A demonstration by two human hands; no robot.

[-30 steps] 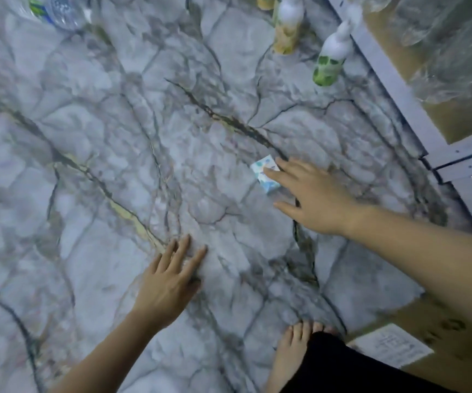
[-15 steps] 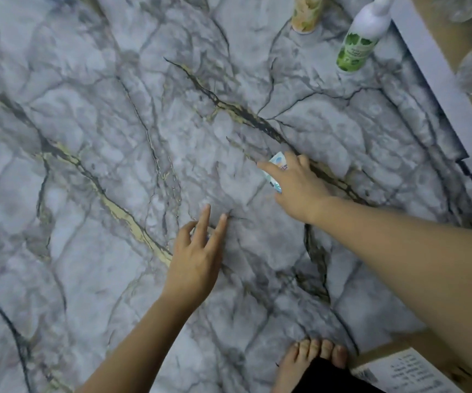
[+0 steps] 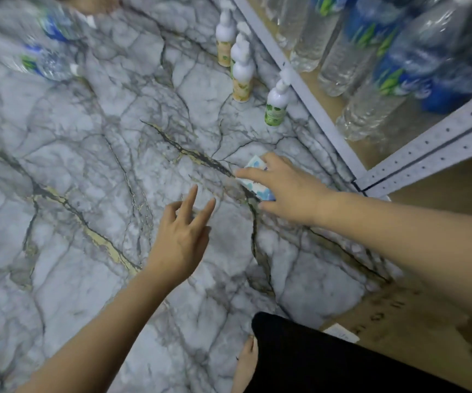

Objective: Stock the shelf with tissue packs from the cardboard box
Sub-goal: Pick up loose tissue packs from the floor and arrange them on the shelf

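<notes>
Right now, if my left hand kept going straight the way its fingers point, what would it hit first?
Probably the tissue pack held by the right hand; the left hand points up-right toward it over bare marble floor, though depth is unclear.

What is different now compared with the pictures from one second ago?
The right hand has closed its fingers round the tissue pack, which it only touched before. The left hand has lifted off the marble floor, fingers spread. The pump bottles stayed by the shelf.
</notes>
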